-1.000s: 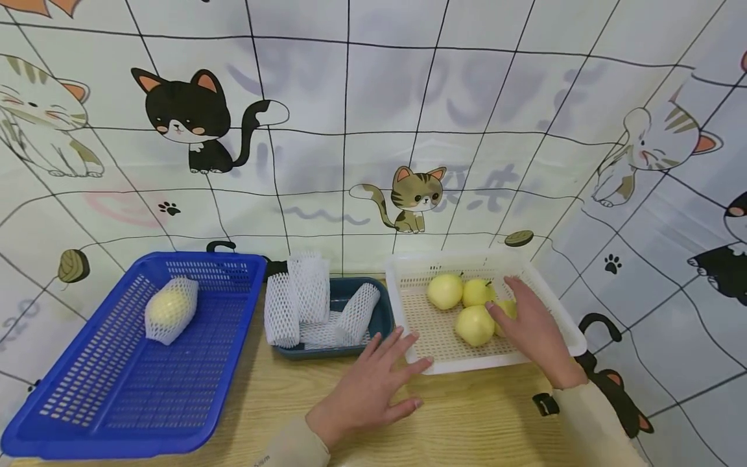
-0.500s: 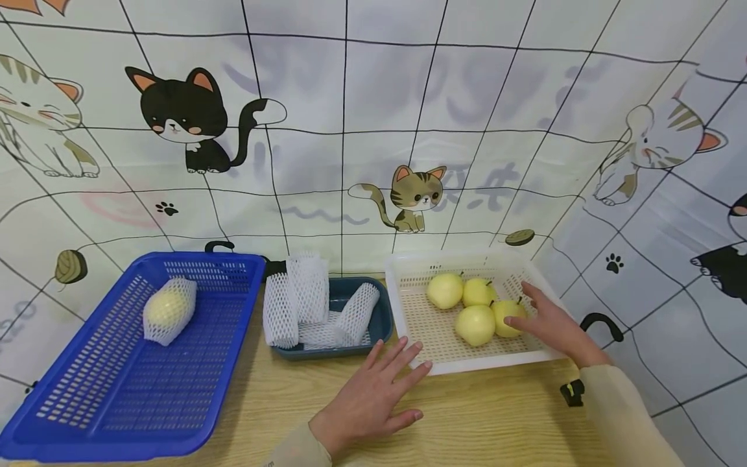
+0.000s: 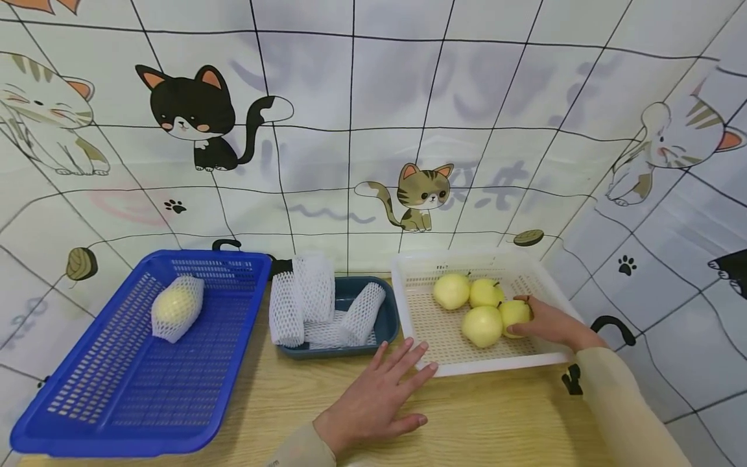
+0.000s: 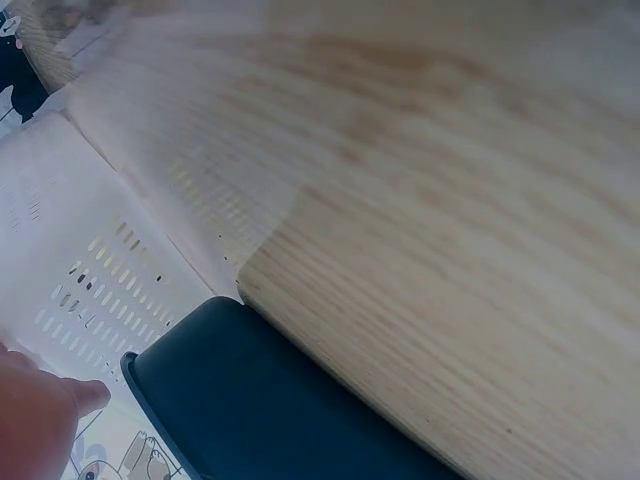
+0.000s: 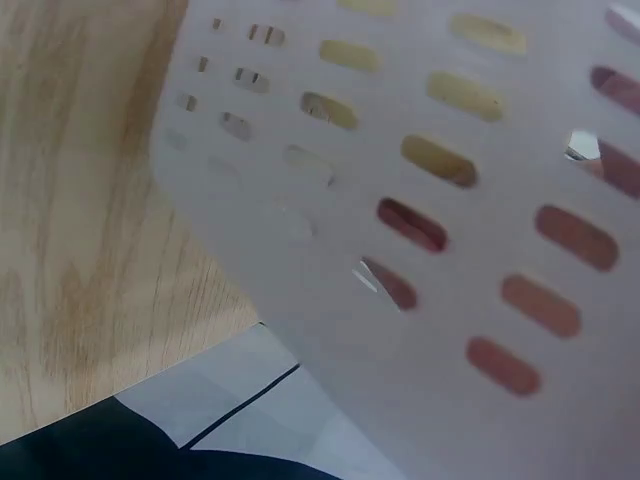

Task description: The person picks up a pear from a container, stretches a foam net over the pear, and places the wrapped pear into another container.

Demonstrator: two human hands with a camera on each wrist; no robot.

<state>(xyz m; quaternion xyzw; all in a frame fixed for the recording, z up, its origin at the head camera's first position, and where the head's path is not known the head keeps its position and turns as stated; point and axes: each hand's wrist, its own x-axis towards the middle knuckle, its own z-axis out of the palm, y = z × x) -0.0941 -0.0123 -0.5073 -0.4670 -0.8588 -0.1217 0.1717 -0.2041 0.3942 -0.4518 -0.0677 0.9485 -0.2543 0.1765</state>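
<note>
In the head view, a white slotted basket point(image 3: 449, 373) holds several yellow-green apples. My right hand point(image 3: 551, 324) grips the rightmost apple point(image 3: 513, 316), thumb on its near side and fingers behind it. The other apples, among them a front one point(image 3: 482, 326), sit close against it. My left hand point(image 3: 376, 399) is spread flat over the table, its fingertips right at the basket's near left corner. In the right wrist view, the white basket wall point(image 5: 330, 250) covers most of the picture, with bits of hand and apple showing through its slots.
A dark teal tray point(image 3: 350, 352) with several white foam fruit nets point(image 3: 312, 288) stands in the middle. The large blue basket point(image 3: 157, 383) on the left holds one apple in a foam net point(image 3: 177, 308). A cat-patterned wall covering point(image 3: 315, 162) rises behind.
My right hand first drew back rightward off the apples, then came in from the right and took hold of the rightmost one. The left hand has stayed nearly still.
</note>
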